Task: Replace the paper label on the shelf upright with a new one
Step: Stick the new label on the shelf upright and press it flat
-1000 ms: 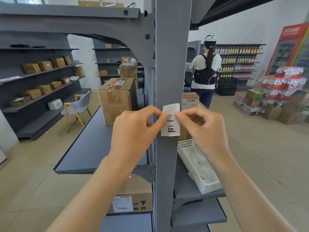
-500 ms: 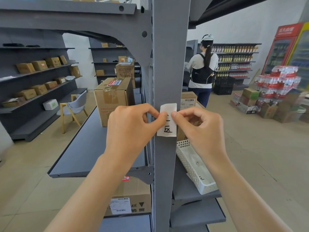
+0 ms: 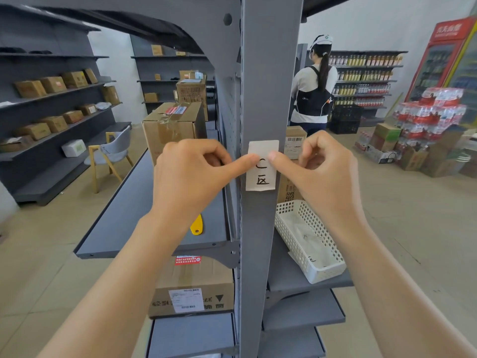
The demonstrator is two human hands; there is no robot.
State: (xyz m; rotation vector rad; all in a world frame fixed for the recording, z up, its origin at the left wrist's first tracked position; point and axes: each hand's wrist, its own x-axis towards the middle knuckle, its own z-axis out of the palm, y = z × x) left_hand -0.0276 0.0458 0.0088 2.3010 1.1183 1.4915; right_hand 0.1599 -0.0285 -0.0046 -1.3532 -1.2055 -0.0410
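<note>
Your left hand (image 3: 188, 174) and right hand (image 3: 325, 171) each press one extended fingertip onto the paper label (image 3: 262, 165) on the grey shelf upright (image 3: 268, 73), other fingers curled, grasping nothing. Uneven pressure could skew it or trap a crease; lifting too soon may let an edge peel. Your fingertips hide its middle, and you cannot tell how well it has stuck.

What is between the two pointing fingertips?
In the head view, the paper label on the grey upright: the left hand and right hand press it from either side.
</note>
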